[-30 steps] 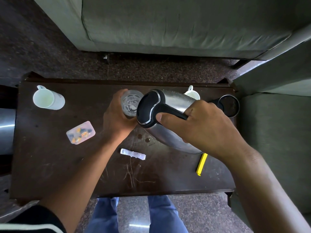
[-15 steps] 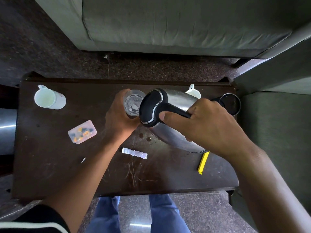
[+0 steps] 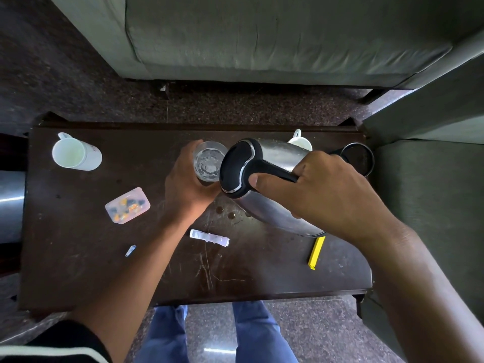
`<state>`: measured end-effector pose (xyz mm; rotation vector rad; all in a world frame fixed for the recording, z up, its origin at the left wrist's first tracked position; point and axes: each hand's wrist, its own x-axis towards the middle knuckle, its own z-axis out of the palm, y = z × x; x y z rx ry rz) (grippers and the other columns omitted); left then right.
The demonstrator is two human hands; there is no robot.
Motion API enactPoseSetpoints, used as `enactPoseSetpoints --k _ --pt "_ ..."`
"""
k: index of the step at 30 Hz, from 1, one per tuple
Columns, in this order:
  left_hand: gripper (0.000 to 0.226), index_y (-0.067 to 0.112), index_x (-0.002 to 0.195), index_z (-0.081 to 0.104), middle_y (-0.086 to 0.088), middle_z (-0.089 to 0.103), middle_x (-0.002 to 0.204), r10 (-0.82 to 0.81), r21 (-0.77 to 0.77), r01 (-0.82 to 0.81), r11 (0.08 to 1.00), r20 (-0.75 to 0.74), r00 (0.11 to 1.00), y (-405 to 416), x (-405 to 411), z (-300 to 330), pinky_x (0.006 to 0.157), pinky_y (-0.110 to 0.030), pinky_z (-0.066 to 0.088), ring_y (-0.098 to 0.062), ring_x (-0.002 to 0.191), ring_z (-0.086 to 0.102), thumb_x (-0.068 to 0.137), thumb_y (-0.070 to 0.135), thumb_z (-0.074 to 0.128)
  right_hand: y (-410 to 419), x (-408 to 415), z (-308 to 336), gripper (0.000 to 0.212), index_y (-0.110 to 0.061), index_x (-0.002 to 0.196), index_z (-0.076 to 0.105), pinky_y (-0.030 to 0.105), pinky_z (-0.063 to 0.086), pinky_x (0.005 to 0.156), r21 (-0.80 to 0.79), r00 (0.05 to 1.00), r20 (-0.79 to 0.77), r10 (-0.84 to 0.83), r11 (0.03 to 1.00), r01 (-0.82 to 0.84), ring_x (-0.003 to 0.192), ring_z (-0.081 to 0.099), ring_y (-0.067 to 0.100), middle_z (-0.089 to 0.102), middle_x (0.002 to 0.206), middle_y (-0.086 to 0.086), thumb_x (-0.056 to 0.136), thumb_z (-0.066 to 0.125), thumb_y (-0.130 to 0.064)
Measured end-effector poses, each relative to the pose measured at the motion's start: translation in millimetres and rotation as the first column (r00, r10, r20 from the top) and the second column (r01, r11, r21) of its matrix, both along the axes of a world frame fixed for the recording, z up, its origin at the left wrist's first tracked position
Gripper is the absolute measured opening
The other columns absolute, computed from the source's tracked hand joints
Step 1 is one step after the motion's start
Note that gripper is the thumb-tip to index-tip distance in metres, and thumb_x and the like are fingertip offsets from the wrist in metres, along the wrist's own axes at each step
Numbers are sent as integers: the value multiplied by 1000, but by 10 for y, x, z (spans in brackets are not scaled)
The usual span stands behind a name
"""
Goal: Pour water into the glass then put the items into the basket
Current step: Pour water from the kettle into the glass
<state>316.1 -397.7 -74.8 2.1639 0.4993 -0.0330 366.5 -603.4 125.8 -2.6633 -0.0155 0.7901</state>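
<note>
A clear glass (image 3: 208, 161) stands near the back middle of the dark wooden table (image 3: 78, 258), with water in it. My left hand (image 3: 187, 184) grips it from the left side. A steel kettle (image 3: 275, 179) with a black lid and handle is tilted leftward, its lid end against the glass rim. My right hand (image 3: 322, 189) holds the kettle by its black handle, thumb along the top. No basket shows in the head view.
A white mug (image 3: 74, 154) lies at the back left. A clear pill box (image 3: 127, 205), a white strip (image 3: 209, 238), a small wrapper (image 3: 130, 250) and a yellow stick (image 3: 316, 252) lie on the table. The kettle's black base (image 3: 360, 159) and another white cup (image 3: 301, 141) are behind the kettle. Grey sofas surround the table.
The kettle stays tilted over the glass with both hands in nearly the same place. A small wrapper has come into sight left of my forearm as the view shifted slightly.
</note>
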Motion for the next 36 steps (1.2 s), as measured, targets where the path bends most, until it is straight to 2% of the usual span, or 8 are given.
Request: enactPoseSetpoints --k 3,6,13,17,21,29,36 --pt "95 38 150 51 15 71 140 14 -3 -14 1000 -8 1000 -13 8 23 98 -27 50 -12 125 71 64 68 77 -9 -8 -4 79 -8 59 62 31 57 66 0 1000 8 4 1000 -4 63 69 18 72 59 2 72 56 -86" --pt "95 37 150 53 16 71 140 7 -5 -7 1000 -17 1000 -33 8 57 99 -29 54 -11 125 71 63 69 75 -19 -12 -1 78 -9 58 61 30 56 65 -1 1000 10 3 1000 -3 63 69 18 72 58 1 72 56 -86" --pt "101 30 154 55 14 63 152 -33 12 33 999 -25 999 -61 21 116 106 -31 51 -14 135 67 63 72 69 -10 -12 5 78 -10 54 57 32 54 61 11 1000 -2 -9 1000 9 62 69 18 72 57 1 71 57 -85" --pt "99 32 152 55 14 66 149 -12 13 12 1000 -18 1000 -77 9 128 103 -28 50 -15 134 68 63 72 69 -6 -11 7 76 -10 55 58 32 52 61 1 1000 -8 -8 1000 8 64 69 19 72 59 1 73 59 -83" --pt "96 32 151 55 14 68 147 -4 3 4 1000 -16 1000 -81 -11 124 105 -31 53 -14 132 69 64 70 71 5 -18 14 76 -10 54 58 31 47 57 -1 1000 -6 -5 1000 5 62 68 19 72 58 1 74 60 -83" --pt "98 32 154 53 13 66 149 -30 25 31 999 -44 999 -68 -48 76 101 -23 46 -14 133 68 65 72 70 14 -34 -11 75 -10 57 60 33 54 60 -4 1000 -11 9 1000 -9 63 69 19 73 60 1 73 58 -84" --pt "103 33 154 51 12 68 148 -7 39 9 999 -73 997 -90 -37 73 101 -20 40 -14 134 67 61 73 67 14 -41 -36 75 -12 54 59 31 50 59 2 1000 -9 11 1000 -11 63 69 19 72 57 -1 72 56 -85"
